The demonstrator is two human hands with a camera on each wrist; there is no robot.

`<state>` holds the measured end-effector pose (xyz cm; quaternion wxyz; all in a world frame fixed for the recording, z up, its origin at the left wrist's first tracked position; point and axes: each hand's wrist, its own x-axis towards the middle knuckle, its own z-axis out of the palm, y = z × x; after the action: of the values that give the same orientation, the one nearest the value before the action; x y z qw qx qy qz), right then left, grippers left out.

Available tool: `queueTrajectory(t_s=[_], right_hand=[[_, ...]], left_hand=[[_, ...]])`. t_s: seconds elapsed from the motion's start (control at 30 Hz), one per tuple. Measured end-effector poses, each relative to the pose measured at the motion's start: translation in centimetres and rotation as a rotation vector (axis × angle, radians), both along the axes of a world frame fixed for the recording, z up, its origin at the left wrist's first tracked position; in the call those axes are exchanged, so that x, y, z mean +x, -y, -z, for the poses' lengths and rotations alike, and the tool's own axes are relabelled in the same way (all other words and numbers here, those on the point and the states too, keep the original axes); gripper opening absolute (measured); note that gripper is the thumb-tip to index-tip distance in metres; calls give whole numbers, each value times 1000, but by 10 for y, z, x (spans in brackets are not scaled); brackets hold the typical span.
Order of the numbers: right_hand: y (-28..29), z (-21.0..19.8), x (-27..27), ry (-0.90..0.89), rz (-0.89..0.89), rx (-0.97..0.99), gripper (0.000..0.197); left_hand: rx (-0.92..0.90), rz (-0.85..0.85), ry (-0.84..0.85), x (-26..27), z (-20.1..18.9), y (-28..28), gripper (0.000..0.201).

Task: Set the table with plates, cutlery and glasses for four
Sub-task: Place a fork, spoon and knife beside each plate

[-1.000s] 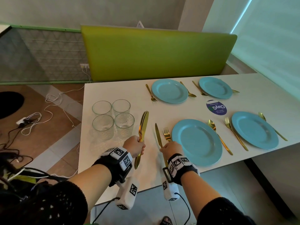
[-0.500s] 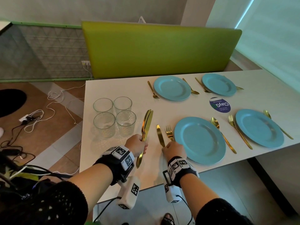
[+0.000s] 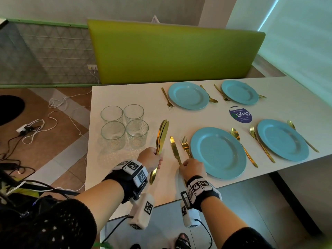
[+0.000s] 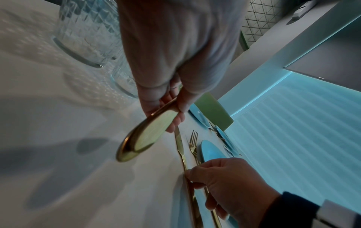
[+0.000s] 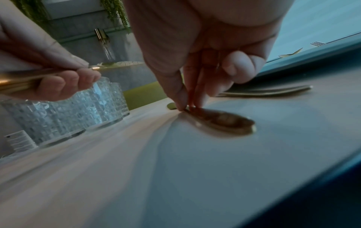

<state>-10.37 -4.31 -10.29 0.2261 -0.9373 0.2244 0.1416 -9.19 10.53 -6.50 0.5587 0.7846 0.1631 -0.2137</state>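
My left hand [image 3: 150, 157] is wrapped round a bundle of flat gold table knives [image 3: 161, 139], fingers curled about their handles, blades up and pointing to twelve o'clock; I make out about three but cannot count them for certain. My right hand [image 3: 193, 168] pinches the handle of a single gold knife [image 3: 173, 147] with thumb and fingertips [image 5: 180, 98]; in the right wrist view the handle end lies on the white table [image 3: 125, 94], so the knife is down or very nearly so, just beside the gold fork [image 3: 185, 145] at nine o'clock of the nearest round light-blue plate [image 3: 218, 152]. I judge these knives stiff, thin, fairly light and slick, likely to slide against one another in the bundle, so I would take each by the broad handle end rather than the blade. Three more blue plates sit at one and three o'clock of the near one, each flanked by gold cutlery; none of the four has anything on it. Four clear patterned glass tumblers [image 3: 124, 126] stand clustered at ten o'clock of my left hand, upright and apparently empty, close together. They look fragile and slippery, best gripped round the body one at a time. A round blue sticker [image 3: 240, 115] lies on the table between the plates.
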Motion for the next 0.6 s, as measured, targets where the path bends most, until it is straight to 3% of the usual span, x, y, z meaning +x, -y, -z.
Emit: queueTrajectory(t_s=[0.4,0.6], right_hand=[[3,-2,15,-7,40,-40,24],[7,-2,17,-9,37,-59,26]], left_hand=[[3,-19,-1,0,2,-2,7],[15,-6,-7,2,1,-1,16]])
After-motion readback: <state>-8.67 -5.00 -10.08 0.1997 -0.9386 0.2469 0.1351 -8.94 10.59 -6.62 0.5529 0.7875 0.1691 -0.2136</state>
